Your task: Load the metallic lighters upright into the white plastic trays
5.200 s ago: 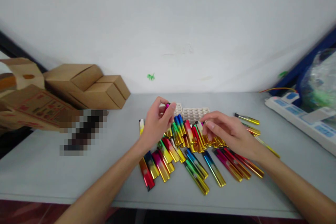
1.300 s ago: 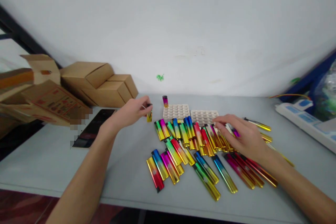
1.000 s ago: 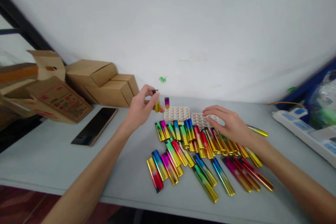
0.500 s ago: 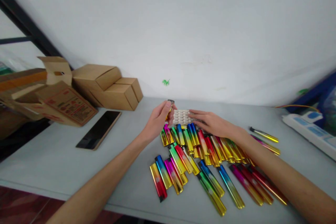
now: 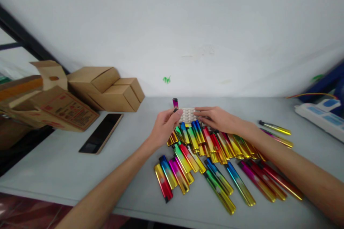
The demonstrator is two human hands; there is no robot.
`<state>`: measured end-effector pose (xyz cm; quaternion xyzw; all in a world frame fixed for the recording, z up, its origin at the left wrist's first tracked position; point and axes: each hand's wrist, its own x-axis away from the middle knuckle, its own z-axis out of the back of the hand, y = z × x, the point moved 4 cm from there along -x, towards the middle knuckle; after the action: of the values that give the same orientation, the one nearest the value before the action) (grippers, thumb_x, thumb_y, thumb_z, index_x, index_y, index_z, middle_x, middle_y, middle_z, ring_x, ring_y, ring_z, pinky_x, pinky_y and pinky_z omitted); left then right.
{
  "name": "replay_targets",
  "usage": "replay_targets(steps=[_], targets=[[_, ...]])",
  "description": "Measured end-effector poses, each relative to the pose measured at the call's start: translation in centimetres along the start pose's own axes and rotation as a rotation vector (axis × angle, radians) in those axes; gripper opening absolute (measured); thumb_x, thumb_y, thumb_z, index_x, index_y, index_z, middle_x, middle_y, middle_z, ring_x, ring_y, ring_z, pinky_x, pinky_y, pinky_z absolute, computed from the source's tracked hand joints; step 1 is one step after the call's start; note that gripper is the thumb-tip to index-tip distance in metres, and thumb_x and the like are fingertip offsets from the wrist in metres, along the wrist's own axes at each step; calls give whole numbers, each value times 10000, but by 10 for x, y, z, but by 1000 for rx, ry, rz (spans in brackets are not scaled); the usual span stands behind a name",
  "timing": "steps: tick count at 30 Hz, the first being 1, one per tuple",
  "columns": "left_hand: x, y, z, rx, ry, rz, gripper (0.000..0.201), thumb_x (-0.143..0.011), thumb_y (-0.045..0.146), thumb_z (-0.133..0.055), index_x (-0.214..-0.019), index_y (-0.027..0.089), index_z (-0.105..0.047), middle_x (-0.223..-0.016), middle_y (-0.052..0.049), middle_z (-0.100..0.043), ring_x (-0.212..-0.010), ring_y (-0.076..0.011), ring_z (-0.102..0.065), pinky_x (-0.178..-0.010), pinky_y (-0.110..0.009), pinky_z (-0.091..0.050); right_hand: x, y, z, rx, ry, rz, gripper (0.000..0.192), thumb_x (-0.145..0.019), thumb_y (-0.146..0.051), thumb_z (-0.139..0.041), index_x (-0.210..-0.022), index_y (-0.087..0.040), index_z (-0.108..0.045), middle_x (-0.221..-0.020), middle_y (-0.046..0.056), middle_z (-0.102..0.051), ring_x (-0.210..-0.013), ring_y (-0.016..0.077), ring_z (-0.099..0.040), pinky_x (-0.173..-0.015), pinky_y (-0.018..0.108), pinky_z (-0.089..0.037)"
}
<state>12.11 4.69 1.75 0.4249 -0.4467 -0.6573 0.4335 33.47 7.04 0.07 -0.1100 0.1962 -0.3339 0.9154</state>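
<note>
My left hand [image 5: 166, 126] is closed at the left end of a white rack [image 5: 188, 115] with rows of rounded cells. A small dark top [image 5: 175, 110] shows at its thumb, apparently of a lighter; the rest is hidden by the fingers. Just behind the hand a purple lighter [image 5: 175, 103] with a black top stands upright; its foot is hidden. From the other side my right hand [image 5: 219, 118] holds the rack's right end, its fingers reaching along the edge. Many shiny gradient-coloured lighters [image 5: 189, 157] lie in front of the rack and under the right forearm.
A phone [image 5: 101, 133] lies left on the grey table [image 5: 129, 171]. Brown cartons [image 5: 113, 91] and an open printed carton [image 5: 67, 109] stand further left. To the right are two separate lighters [image 5: 275, 127] and a white power strip [image 5: 321, 120]. A wall rises behind.
My left hand has turned over and moved slightly right to the rack; the gold lighter it held up is now mostly hidden. A purple lighter shows behind it. The right hand keeps its place.
</note>
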Motion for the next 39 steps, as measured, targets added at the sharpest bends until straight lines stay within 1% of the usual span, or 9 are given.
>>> replay_targets(steps=[4, 8, 12, 14, 21, 25, 29, 35, 39], targets=[[-1, 0, -5, 203, -74, 147, 589, -926, 700, -411, -578, 226, -368, -495, 63, -255, -436, -92, -220, -460, -273, -211, 0, 2, -1, 25, -2, -1, 374, -1063, -246, -505, -1381, -182, -691, -1442, 152, -658, -1286, 298, -674, -1124, 511, -541], [-3, 2, -5, 280, -86, 191, 549, -903, 634, -435, -551, 225, -331, -482, 64, -227, -428, -85, -188, -460, -267, -184, 1, 2, -2, -10, 14, -8, 375, -1057, -242, -509, -1374, -173, -699, -1444, 166, -651, -1283, 322, -672, -1125, 552, -532], [-3, 0, -4, 271, -81, 219, 456, -899, 519, -435, -564, 217, -376, -494, 66, -224, -433, -88, -185, -468, -263, -177, 0, 1, -2, 1, -4, -18, 386, -1060, -243, -498, -1379, -140, -691, -1446, 187, -644, -1280, 325, -675, -1131, 548, -527], [-3, -1, -3, 243, -70, 225, 422, -883, 489, -443, -566, 216, -390, -494, 66, -226, -435, -89, -187, -466, -259, -177, 0, 1, -2, 5, -1, -18, 379, -1054, -241, -512, -1376, -156, -694, -1447, 174, -648, -1285, 315, -673, -1134, 535, -527], [-6, -5, -2, 183, -36, 241, 360, -835, 481, -448, -588, 229, -379, -515, 69, -225, -443, -97, -197, -457, -251, -213, 1, 3, -3, 5, 17, -12, 368, -1051, -246, -527, -1367, -177, -702, -1444, 162, -653, -1270, 309, -683, -1122, 529, -537], [-6, -8, -2, 226, -63, 250, 447, -889, 572, -418, -612, 227, -363, -523, 74, -228, -439, -91, -193, -468, -253, -233, 1, 2, -3, 25, 12, -4, 375, -1068, -260, -501, -1381, -181, -691, -1445, 159, -655, -1281, 300, -675, -1127, 514, -535], [-9, -8, 0, 297, -75, 198, 529, -904, 686, -455, -694, 202, -486, -536, 68, -315, -441, -85, -242, -480, -253, -247, 1, 1, -2, 38, -4, -1, 374, -1075, -262, -494, -1389, -190, -685, -1456, 151, -649, -1290, 290, -670, -1130, 497, -532], [-18, -6, 16, 422, 3, 85, 376, -936, 522, -552, -932, 159, -650, -699, 9, -504, -551, -112, -402, -521, -260, -338, 0, -2, 0, 25, -13, 12, 375, -1076, -252, -491, -1382, -159, -687, -1461, 176, -638, -1301, 309, -659, -1134, 520, -525], [-23, -2, 30, 441, 50, -14, 347, -941, 462, -642, -1091, 153, -696, -830, -11, -532, -672, -118, -471, -591, -252, -440, 0, -3, 1, 21, -19, 8, 365, -1081, -263, -484, -1338, -148, -716, -1451, 180, -645, -1302, 315, -657, -1134, 525, -524]])
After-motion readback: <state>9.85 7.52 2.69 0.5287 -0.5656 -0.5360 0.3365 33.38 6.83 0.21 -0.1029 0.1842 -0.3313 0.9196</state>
